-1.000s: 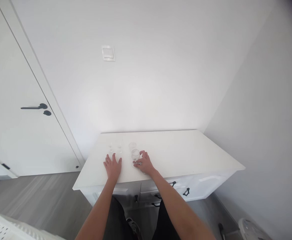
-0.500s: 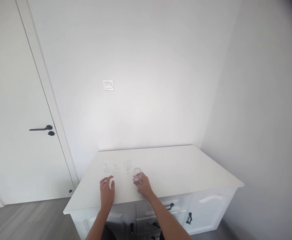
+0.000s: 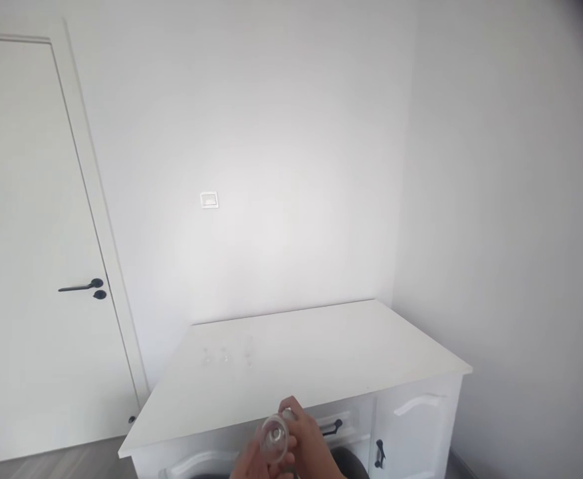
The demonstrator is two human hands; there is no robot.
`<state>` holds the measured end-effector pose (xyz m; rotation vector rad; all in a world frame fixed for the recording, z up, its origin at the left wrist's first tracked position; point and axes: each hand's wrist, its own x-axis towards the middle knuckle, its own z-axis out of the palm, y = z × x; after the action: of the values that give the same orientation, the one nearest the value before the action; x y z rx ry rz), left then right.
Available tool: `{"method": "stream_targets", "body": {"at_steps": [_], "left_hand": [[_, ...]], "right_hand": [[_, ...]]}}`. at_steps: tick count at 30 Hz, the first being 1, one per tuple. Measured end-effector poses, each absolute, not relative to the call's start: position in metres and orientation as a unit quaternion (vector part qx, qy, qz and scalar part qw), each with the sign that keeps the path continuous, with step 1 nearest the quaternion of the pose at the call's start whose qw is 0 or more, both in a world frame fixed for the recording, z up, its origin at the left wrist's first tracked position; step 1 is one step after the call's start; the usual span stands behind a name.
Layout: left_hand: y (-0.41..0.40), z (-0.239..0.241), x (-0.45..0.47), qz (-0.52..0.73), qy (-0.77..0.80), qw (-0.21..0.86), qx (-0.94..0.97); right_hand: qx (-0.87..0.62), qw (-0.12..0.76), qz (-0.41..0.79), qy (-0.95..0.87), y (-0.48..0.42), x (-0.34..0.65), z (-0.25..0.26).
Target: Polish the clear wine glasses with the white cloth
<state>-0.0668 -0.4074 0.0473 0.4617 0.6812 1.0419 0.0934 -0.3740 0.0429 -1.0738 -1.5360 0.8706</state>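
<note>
Just off the cabinet's front edge, a clear wine glass is tilted so that its round mouth faces me. My right hand grips it from the right, fingers closed around its lower part. Against the glass's left side and underside lies my left hand, slightly blurred, its fingers curled around the bowl. Several more clear stemmed glasses, very faint against the white, stand in a row toward the left of the top, among them a left one, a middle one and a right one.
The white cabinet top meets the wall behind it. Black handles stick out from its front, one on a drawer and one on a door. A white door with a black lever is at left; a light switch is on the wall.
My right hand has brought the wine glass from above the top back toward me, tilting its mouth my way. My left hand has left the tabletop and joined it. The view has tipped upward.
</note>
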Motion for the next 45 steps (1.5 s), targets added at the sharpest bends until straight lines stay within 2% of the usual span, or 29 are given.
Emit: {"method": "stream_targets", "body": {"at_steps": [5,13,17,20,28,33,39,42,45], "left_hand": [[-0.413,0.044,-0.045,0.577,0.366,0.693,0.23],[-0.418,0.052,-0.034,0.631,0.436,0.55,0.331],[-0.41,0.06,-0.035,0.619,0.482,0.482,0.39],[-0.402,0.08,-0.034,0.607,0.475,0.481,0.417],[-0.412,0.15,-0.033,0.617,0.456,0.443,0.463],[-0.424,0.162,-0.039,0.608,0.443,0.455,0.476],[-0.427,0.182,-0.054,0.596,0.467,0.366,0.541],[-0.432,0.184,-0.054,0.565,0.454,0.36,0.588],[-0.434,0.179,-0.053,0.557,0.452,0.361,0.596]], "right_hand": [[-0.492,0.584,0.399,-0.508,-0.387,0.123,0.047],[-0.467,0.593,0.497,-0.428,-0.398,0.121,0.065],[-0.426,0.64,0.472,-0.431,-0.401,0.116,0.057],[-0.389,0.686,0.447,-0.422,-0.397,0.105,0.06],[-0.415,0.732,0.319,-0.437,-0.408,0.084,0.108],[-0.404,0.698,0.304,-0.507,-0.42,0.08,0.12],[-0.319,0.618,0.28,-0.661,-0.432,0.083,0.125],[-0.292,0.595,0.353,-0.661,-0.445,0.086,0.136],[-0.299,0.574,0.505,-0.571,-0.458,0.089,0.148]]}}
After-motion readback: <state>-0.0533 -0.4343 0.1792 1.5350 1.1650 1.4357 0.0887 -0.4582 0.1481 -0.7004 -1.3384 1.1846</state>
